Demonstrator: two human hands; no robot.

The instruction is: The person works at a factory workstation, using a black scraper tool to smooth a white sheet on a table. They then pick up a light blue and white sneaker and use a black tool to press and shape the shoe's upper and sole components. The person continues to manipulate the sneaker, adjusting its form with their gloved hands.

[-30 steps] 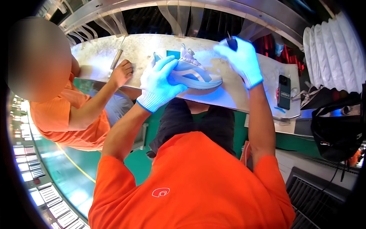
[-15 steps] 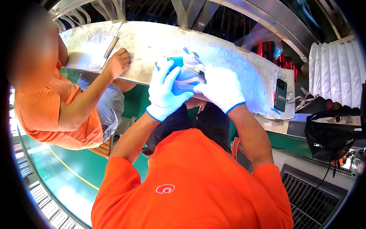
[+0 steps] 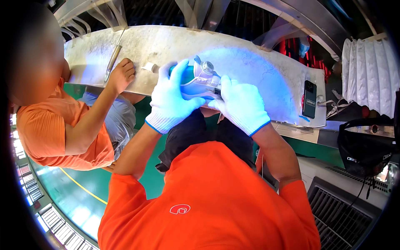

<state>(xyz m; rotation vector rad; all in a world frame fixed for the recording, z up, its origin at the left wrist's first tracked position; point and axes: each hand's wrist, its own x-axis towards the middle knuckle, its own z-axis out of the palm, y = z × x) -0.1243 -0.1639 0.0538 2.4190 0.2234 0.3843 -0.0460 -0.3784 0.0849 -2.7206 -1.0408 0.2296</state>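
Between my two hands, over the near edge of the bench, is a pale shoe [image 3: 199,86] with a teal inside and a round knob or dial near its top. My left hand [image 3: 171,102], in a white knit glove with a blue cuff, grips its left side, fingers up along it and thumb across the near side. My right hand [image 3: 244,103], gloved the same way, is closed at the shoe's right end. A small dark piece shows by its fingertips; whether it belongs to the shoe or is a separate tool I cannot tell.
On the pale bench [image 3: 143,39] a bright blue light patch falls beyond the shoe. A black phone [image 3: 309,99] lies at right, near a black bag [image 3: 362,146]. Left, a co-worker's hand [image 3: 123,71] rests beside a metal-handled tool [image 3: 112,62]. Clear strips [image 3: 199,14] hang at the back.
Both hands stay on the shoe, which has turned slightly and moved a little left. My left hand has shifted left and down; a small white-tipped object now shows on the bench beyond it.
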